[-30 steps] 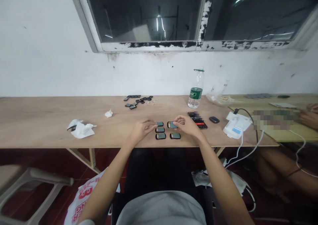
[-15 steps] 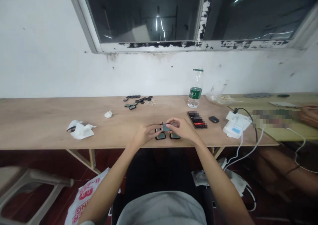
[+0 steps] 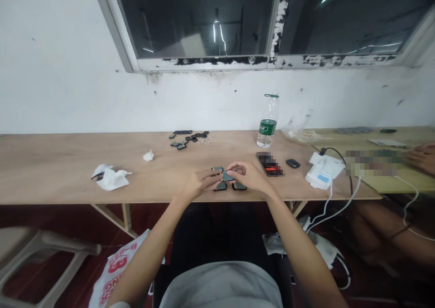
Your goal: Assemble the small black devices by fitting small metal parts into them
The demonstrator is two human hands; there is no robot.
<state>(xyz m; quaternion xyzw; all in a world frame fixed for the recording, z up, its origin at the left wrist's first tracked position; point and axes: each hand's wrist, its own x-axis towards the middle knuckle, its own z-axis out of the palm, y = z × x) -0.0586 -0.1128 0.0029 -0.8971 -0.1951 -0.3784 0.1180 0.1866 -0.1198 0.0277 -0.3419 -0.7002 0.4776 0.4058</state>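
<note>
Both hands meet over the table's front part around a small flat rectangular piece (image 3: 227,176) with a grey-green face and dark edging. My right hand (image 3: 249,175) pinches its right side between thumb and fingers. At its left edge, the closed fingertips of my left hand (image 3: 201,183) grip it too. Similar pieces lie close beneath and around the hands: one at the front left (image 3: 221,187), one at the front right (image 3: 239,186), and another behind (image 3: 217,168), partly covered by my fingers. The exact kind of these pieces is too small to tell.
Several more dark pieces (image 3: 181,146) lie at the back. A water bottle (image 3: 267,127), a phone (image 3: 268,163), a small black case (image 3: 292,163) and a white power strip (image 3: 322,171) are to the right. Crumpled tissue (image 3: 110,178) lies left. Another person's hand (image 3: 422,157) is far right.
The held piece has tilted slightly and shifted a little. My left fingers have moved slightly, so the piece behind them shows more. The other person's hand at far right has moved a bit.
</note>
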